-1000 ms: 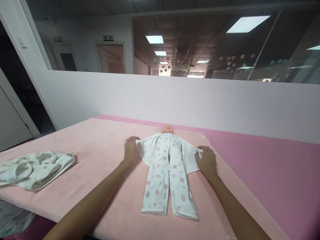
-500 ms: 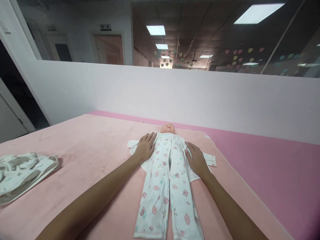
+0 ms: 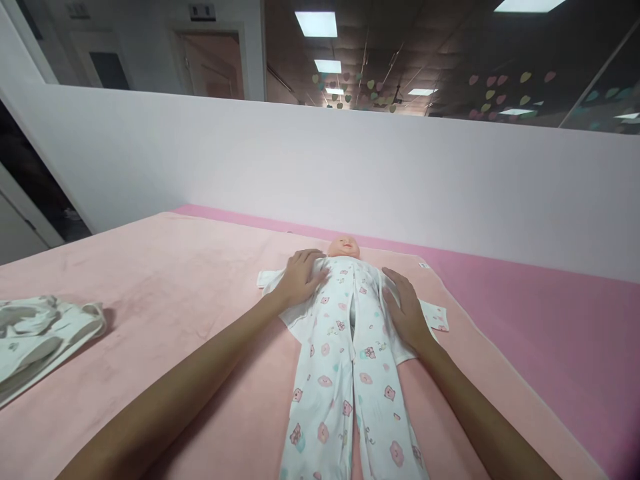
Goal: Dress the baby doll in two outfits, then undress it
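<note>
A baby doll (image 3: pixel 344 247) lies on its back on a light pink towel (image 3: pixel 190 293), dressed in a white romper (image 3: pixel 350 360) printed with small pink and teal figures. My left hand (image 3: pixel 299 275) rests flat on the doll's left shoulder and chest, fingers stretched out. My right hand (image 3: pixel 404 308) lies flat along the doll's other side, fingers together and extended. Both sleeves stick out sideways from under my hands. Neither hand grips anything.
A second crumpled white printed garment (image 3: pixel 35 337) lies at the left edge of the towel. A darker pink surface (image 3: pixel 550 320) extends right of the towel. A white partition wall (image 3: pixel 350 167) stands behind, with glass above it.
Both hands moved inward from the sleeve ends onto the doll's torso and slid up toward the shoulders. The view has moved closer and lower.
</note>
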### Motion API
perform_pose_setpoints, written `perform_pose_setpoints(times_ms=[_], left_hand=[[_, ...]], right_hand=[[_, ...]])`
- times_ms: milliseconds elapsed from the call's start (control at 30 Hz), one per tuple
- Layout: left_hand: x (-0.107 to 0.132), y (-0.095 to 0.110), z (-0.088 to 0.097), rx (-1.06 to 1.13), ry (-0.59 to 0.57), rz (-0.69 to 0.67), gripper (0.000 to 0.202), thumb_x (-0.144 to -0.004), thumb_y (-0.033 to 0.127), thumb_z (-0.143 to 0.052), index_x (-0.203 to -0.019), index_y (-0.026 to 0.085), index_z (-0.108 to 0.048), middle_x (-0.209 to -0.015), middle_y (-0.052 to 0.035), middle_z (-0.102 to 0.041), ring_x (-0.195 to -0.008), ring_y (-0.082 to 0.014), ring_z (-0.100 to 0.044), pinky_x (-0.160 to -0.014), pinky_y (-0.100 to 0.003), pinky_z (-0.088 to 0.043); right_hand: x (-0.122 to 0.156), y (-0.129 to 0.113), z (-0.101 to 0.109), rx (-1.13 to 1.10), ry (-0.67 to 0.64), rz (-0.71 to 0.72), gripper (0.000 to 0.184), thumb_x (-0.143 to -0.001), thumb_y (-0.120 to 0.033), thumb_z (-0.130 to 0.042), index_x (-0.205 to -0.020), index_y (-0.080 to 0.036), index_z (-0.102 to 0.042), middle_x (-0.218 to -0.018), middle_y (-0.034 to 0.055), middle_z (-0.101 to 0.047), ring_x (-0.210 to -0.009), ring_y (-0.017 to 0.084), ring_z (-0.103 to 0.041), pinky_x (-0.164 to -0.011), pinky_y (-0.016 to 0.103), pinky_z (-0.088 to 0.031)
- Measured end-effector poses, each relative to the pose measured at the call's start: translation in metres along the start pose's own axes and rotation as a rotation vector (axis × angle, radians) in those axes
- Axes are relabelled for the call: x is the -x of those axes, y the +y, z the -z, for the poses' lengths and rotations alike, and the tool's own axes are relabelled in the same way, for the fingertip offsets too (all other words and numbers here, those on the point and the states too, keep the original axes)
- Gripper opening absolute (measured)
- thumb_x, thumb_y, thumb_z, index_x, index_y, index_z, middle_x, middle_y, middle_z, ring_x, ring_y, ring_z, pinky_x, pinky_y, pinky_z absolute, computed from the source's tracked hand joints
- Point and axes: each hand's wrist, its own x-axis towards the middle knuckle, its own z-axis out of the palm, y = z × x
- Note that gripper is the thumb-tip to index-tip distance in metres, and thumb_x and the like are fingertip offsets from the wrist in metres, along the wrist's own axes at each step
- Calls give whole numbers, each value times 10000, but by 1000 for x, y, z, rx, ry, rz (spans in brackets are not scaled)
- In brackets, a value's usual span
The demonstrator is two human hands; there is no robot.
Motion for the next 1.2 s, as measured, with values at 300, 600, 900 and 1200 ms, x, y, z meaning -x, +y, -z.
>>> perform_pose_setpoints(times_ms=[300,600,900,1200], left_hand=[[-4,30,-5,166,-161,242,857,-787,772,-718,-1408,226,-496,-1426,-152,-590,-1340,-381,-517,-1086,-493,-447],[-2,37,14,84,-388,456,936,-707,931,-626,-1312,217,-598,-1332,-175,-690,-1255,-433,-608,-938,-448,-498],[18,42,25,48,-469,361,837,-752,915,-590,-1251,246,-655,-1145,-101,-767,-1063,-361,-709,-838,-381,-507],[36,57,28,-142,-453,194,1058,-691,887,-667,-1510,229,-536,-1247,-174,-726,-1255,-455,-595,-1031,-516,-451]], right_hand=[[-1,-21,-10,-123,-294,-146,744,-1039,-665,-481,-1693,-369,-288,-1751,43,-307,-1618,345,-228,-1305,621,-250],[-33,-22,-4,-241,-243,-230,793,-742,-602,-851,-1381,-233,-561,-1317,124,-608,-1114,276,-617,-946,426,-545],[-28,-48,26,-150,-468,-202,473,-854,-694,-701,-944,-233,-641,-859,-7,-621,-772,185,-532,-709,312,-451],[-18,-58,42,-148,-573,-201,679,-623,-574,-933,-1171,-246,-705,-985,64,-740,-903,289,-671,-759,380,-549]])
